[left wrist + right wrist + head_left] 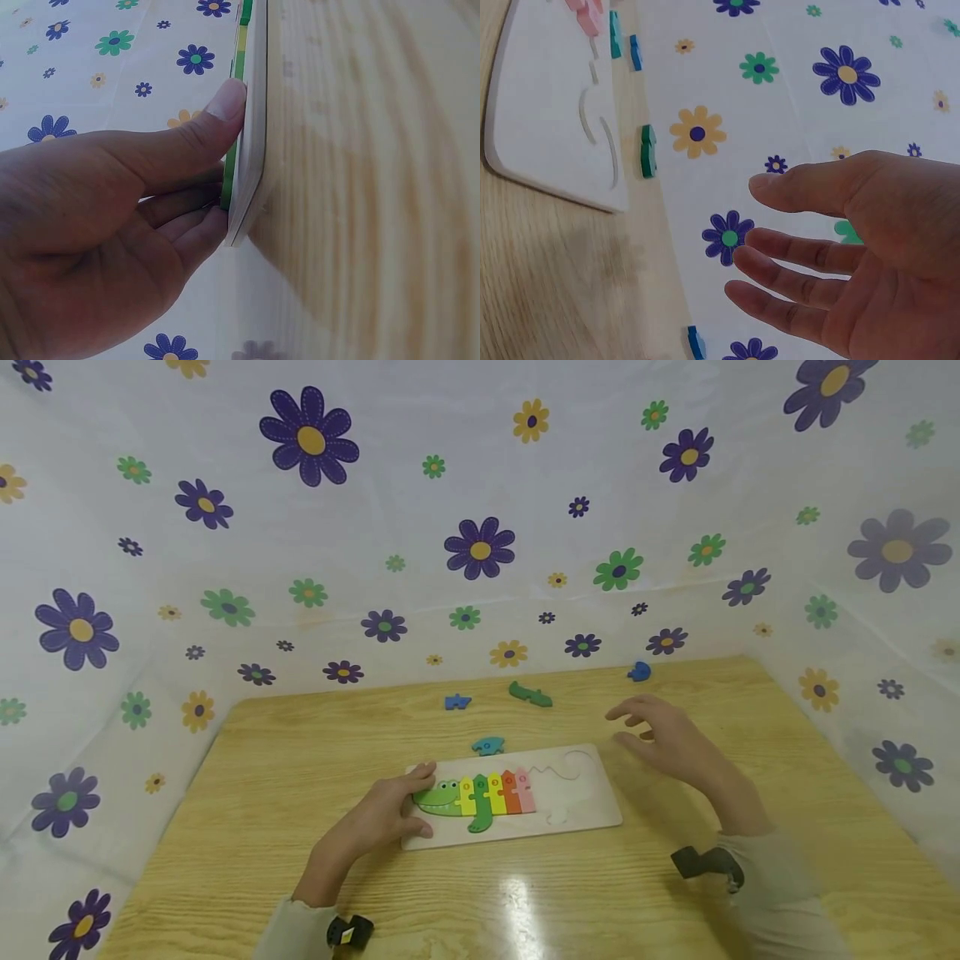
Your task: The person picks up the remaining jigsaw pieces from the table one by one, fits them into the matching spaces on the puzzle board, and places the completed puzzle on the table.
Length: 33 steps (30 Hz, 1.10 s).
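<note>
A person's left hand [378, 814] holds the left end of a wooden crocodile puzzle board [588, 793] lying flat on a wood-grain table [247, 793], the thumb at the near side of the grip and the fingers at the far side. Just right of that grip, touching the fingers, is the crocodile's green head [441, 799], seated in the board. Farther right from the grip, in an unbroken row, stand a yellow piece [467, 800], a green piece with a leg [481, 814], a second yellow piece [496, 795], an orange-red piece [512, 795] and a pink piece [524, 793]. Past the pink piece, at the end away from the grip, the board shows bare wood with an engraved tail outline.

The right hand [667, 739], fingers spread and loosely bent, holds nothing above the table, just off the board's opposite end. Beyond it and near its fingertips lies a rounded blue piece [639, 672]. Ahead and to the right of the left hand's grip, a teal piece [489, 746] sits just beside the board's far edge; farther out are a small blue piece [457, 702] and a long dark-green piece [531, 695]. A flower-printed sheet [405, 556] rises behind.
</note>
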{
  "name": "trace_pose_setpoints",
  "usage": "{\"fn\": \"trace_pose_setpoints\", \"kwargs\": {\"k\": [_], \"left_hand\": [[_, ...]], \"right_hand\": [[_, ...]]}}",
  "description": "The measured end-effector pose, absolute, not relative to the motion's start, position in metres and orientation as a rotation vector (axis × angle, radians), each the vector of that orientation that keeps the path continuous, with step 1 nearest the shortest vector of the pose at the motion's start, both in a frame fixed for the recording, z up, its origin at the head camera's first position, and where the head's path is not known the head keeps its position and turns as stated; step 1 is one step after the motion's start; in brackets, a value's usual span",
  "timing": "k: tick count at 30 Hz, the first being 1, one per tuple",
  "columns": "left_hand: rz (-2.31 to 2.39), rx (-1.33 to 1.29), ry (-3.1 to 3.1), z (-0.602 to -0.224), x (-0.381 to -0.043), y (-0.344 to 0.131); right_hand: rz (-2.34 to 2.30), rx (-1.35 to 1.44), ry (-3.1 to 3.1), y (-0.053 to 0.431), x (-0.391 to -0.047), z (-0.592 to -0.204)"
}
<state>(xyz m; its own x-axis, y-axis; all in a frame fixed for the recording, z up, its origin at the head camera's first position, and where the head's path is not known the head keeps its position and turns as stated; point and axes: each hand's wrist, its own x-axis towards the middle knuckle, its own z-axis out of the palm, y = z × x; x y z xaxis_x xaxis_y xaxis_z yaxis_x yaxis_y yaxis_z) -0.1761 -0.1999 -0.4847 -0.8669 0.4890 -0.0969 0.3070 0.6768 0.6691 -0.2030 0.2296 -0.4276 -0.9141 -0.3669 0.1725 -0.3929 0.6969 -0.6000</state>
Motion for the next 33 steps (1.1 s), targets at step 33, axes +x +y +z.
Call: {"fn": "trace_pose_setpoints", "kwargs": {"k": [33], "left_hand": [[0.969,0.638,2.629,-0.484,-0.177,-0.2]], "right_hand": [[0.864,0.38,-3.025,0.274,-0.199,-0.429]]}}
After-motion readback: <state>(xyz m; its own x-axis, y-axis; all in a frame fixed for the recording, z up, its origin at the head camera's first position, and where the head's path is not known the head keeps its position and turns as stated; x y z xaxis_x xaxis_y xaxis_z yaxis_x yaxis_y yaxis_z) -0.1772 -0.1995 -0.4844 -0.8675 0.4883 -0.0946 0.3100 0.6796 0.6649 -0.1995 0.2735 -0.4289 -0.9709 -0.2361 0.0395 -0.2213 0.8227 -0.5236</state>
